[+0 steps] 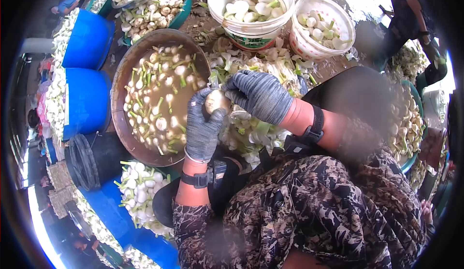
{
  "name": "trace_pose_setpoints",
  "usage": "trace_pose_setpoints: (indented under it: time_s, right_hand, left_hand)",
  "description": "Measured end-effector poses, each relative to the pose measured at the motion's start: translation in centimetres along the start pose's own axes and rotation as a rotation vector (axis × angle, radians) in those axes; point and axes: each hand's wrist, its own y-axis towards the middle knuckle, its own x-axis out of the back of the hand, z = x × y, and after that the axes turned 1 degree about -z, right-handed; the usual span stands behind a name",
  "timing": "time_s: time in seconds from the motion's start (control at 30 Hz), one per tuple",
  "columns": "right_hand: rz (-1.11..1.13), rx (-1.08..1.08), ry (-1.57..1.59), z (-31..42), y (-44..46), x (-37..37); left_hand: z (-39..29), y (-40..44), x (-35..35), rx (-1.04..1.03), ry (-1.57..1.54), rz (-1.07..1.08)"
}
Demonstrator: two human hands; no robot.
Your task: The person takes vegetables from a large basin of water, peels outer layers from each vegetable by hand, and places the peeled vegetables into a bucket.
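Observation:
My left hand [205,129], in a grey knit glove, holds a whitish garlic bulb [217,101] between thumb and fingers. Closed in a pinch, my gloved right hand [261,95] touches the bulb's upper right side. Whatever lies between its fingertips is too small and hidden to name. Just left of both hands stands a wide rusty basin [118,107] of murky water, where many garlic bulbs with green stems [161,123] float. Stripped garlic skins and leaves [256,133] are heaped below and behind my hands.
Beyond my hands stand a white bucket [212,3] and a smaller white tub [299,42], both holding peeled garlic. Blue tubs [87,102] heaped with garlic line the left, near a black bucket [104,158]. A green-rimmed basin [416,104] is at right. Other people sit around.

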Motion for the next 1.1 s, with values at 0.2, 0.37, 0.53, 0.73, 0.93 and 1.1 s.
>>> trace_pose_setpoints:
  time_s: [0.2, 0.37, 0.53, 0.73, 0.93, 1.1]
  right_hand:
    - [0.060, 0.035, -0.142, 0.1, 0.0, -0.4]
    - [0.017, -0.115, 0.071, -0.3, 0.3, -0.9]
    - [0.004, -0.413, 0.358, -3.6, 0.9, -1.0]
    - [-0.044, -0.478, -0.328, -6.7, 0.9, 0.1]
    - [0.014, 0.202, -0.041, 0.2, 0.7, 0.7]
    - [0.064, 0.187, -0.109, 0.8, -0.3, -0.4]
  left_hand:
    - [0.6, -0.1, 0.1, -0.040, 0.057, 0.071]
    - [0.5, -0.1, 0.3, -0.102, -0.018, 0.025]
    - [0.3, -0.7, 0.5, 0.002, -0.186, 0.006]
    - [1.7, -0.5, 1.6, 0.249, -1.217, 0.049]
    - [1.2, -0.5, 0.0, 0.269, -0.803, -0.001]
    - [0.9, -0.5, -0.5, 0.191, -0.566, 0.125]
